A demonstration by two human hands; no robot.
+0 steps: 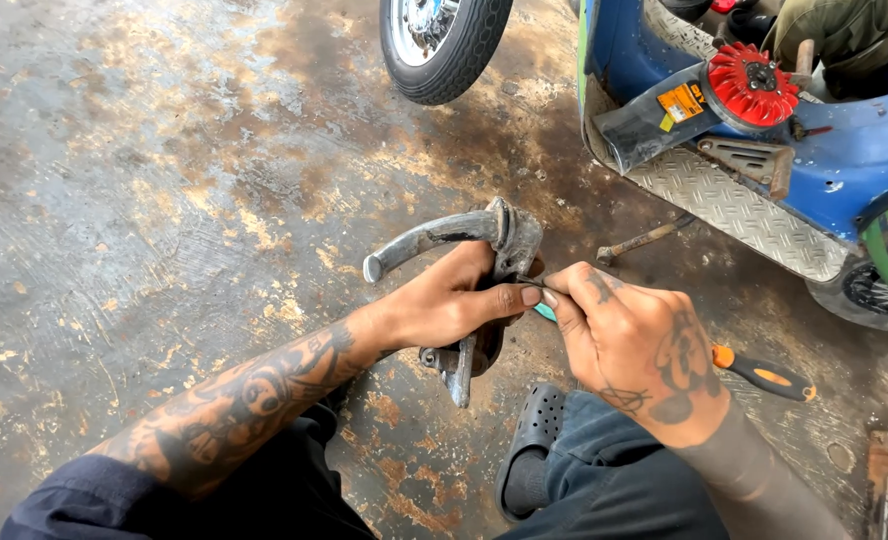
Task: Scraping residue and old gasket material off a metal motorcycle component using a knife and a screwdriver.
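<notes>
Upper right, a blue vehicle (pixel 844 150); at frame centre the left hand (pixel 454 300) grips a curved metal bracket (pixel 484 250), while right hand (pixel 634 345) fingers pinch a thin wire against it. Threading seems underway; steady alignment matters.

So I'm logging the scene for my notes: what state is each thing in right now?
Left hand: clasped around the grey metal lever part, holding it off the floor.
Right hand: pinching a thin tool at the part.
Orange-handled screwdriver: lying on the floor.
Small hammer: lying on the floor.
Wheel: upright on the floor.
Red finned part: resting on the blue vehicle.
</notes>
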